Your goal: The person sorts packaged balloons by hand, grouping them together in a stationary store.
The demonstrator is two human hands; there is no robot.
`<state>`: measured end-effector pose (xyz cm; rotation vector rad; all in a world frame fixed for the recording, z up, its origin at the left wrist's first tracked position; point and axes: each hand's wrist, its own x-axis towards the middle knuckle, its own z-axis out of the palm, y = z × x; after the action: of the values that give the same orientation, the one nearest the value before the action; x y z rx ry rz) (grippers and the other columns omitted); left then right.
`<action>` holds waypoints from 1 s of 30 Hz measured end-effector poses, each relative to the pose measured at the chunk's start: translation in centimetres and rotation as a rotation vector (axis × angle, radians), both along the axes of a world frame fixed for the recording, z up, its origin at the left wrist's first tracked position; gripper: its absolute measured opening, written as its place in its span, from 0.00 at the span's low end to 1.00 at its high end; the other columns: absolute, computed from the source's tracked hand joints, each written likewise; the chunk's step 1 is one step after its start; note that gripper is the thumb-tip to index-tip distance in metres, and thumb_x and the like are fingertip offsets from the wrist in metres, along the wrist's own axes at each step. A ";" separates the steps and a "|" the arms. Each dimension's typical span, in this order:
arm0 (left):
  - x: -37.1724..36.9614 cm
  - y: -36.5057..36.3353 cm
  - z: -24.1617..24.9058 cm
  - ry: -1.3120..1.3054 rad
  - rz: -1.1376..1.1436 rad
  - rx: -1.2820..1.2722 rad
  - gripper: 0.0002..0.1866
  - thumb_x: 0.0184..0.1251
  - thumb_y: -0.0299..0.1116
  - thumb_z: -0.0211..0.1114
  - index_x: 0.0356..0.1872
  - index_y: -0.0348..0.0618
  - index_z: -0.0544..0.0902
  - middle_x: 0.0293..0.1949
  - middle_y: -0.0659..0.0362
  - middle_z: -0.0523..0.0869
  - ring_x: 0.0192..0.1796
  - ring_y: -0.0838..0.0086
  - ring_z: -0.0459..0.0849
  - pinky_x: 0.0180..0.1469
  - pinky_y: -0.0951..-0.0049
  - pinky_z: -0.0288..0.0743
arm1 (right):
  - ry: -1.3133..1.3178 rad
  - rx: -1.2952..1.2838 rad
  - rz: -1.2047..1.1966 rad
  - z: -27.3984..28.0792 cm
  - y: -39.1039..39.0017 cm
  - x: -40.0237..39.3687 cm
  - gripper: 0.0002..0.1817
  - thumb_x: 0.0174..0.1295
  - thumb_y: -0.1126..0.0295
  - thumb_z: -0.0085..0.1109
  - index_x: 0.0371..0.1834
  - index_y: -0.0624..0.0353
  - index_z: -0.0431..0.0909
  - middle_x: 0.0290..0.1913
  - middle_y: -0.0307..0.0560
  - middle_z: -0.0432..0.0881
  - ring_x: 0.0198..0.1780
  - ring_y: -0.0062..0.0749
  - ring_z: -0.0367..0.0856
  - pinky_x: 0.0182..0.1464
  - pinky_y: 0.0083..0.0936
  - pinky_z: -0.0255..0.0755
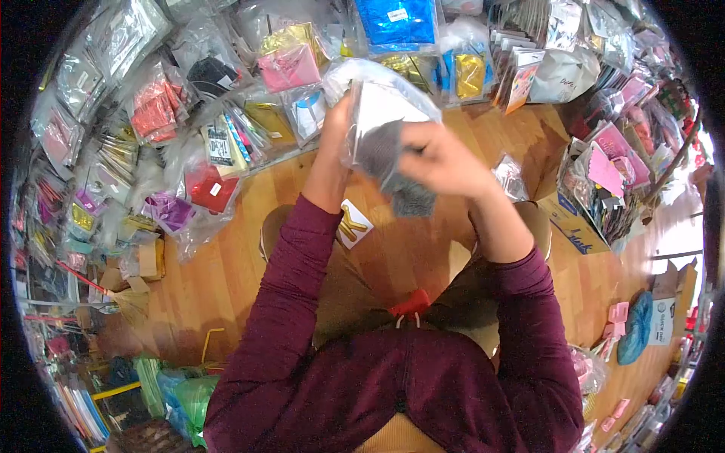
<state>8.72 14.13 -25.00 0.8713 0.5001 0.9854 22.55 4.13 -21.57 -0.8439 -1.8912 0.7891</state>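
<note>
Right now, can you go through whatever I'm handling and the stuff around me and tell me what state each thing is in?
clear plastic bag: held up, mouth open, grey cloth partly inside.
grey cloth: folded, lower end hanging out of the bag.
left hand: closed on the bag's edge.
right hand: grip closed on the cloth.
card with a gold K: lying flat on the wooden floor.
blue packet: sealed, resting among the packets.

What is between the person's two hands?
In the head view, a clear plastic bag with a grey cloth half in it sits between the left hand and right hand.
</note>
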 end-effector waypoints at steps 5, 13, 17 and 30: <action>-0.2 -0.3 -0.6 -0.096 -0.046 0.011 0.18 0.68 0.40 0.47 0.46 0.37 0.75 0.35 0.58 0.80 0.35 0.75 0.80 0.39 0.77 0.75 | 0.760 -0.064 -0.572 4.2 0.8 1.9 0.10 0.56 0.75 0.49 0.41 0.66 0.73 0.37 0.48 0.80 0.35 0.31 0.80 0.37 0.26 0.75; 2.1 -3.0 -4.1 -0.514 0.251 0.101 0.19 0.69 0.41 0.42 0.54 0.41 0.68 0.46 0.57 0.77 0.47 0.73 0.77 0.47 0.73 0.75 | -0.269 0.459 -0.552 -3.9 2.6 -5.5 0.11 0.43 0.74 0.59 0.33 0.63 0.78 0.64 0.56 0.61 0.68 0.54 0.50 0.64 0.44 0.53; -1.0 -1.2 -3.5 -0.184 0.157 0.159 0.21 0.70 0.43 0.40 0.54 0.40 0.68 0.45 0.56 0.78 0.45 0.72 0.79 0.46 0.73 0.76 | -0.217 0.581 -0.479 -5.4 1.6 -6.1 0.04 0.35 0.78 0.58 0.16 0.63 0.73 0.61 0.55 0.66 0.67 0.52 0.55 0.61 0.48 0.60; -3.7 -3.2 0.7 -0.596 -0.213 -0.123 0.26 0.64 0.51 0.49 0.54 0.40 0.69 0.46 0.52 0.78 0.45 0.68 0.80 0.45 0.68 0.77 | 0.587 0.100 -0.612 -0.6 0.7 -1.0 0.13 0.51 0.82 0.46 0.41 0.66 0.74 0.36 0.50 0.78 0.38 0.30 0.77 0.41 0.23 0.70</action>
<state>5.00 10.95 -24.26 0.4726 -0.0415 0.9513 21.59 4.79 -22.15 -0.9330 -1.0602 0.4786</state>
